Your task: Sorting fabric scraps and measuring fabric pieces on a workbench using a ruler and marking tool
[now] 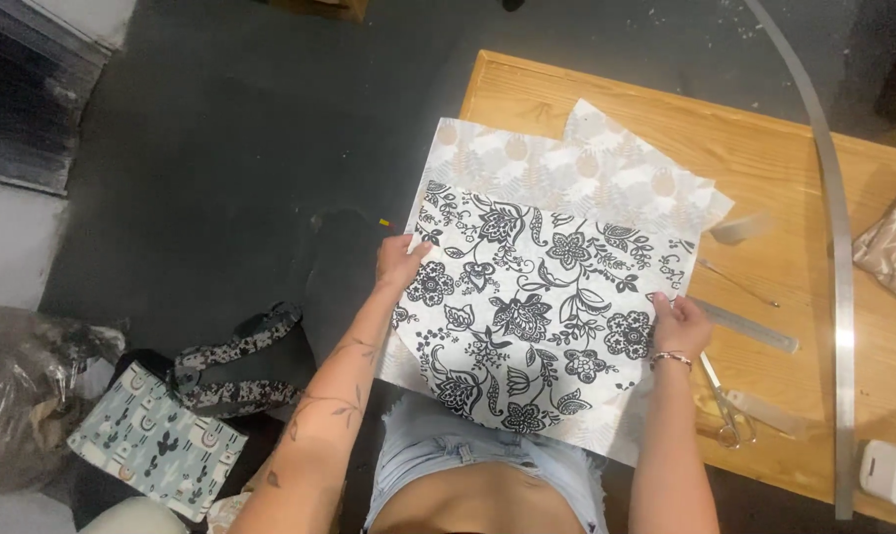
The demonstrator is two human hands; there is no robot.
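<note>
Item: black-floral fabric piece, pinched at its side edges by your left hand and right hand, over pale printed fabric.

Wooden table is pretty cluttered off to the side: a metal ruler lying flat, scissors just below it near the edge, and a thin needle-like tool above. There's a long curved metal strip running down the right side, a white boxy gadget in the corner, maybe a tape dispenser, hard to tell. Down on the dark floor sits a cactus-print bag next to a floral-strapped backpack and a crinkly plastic bag.
</note>
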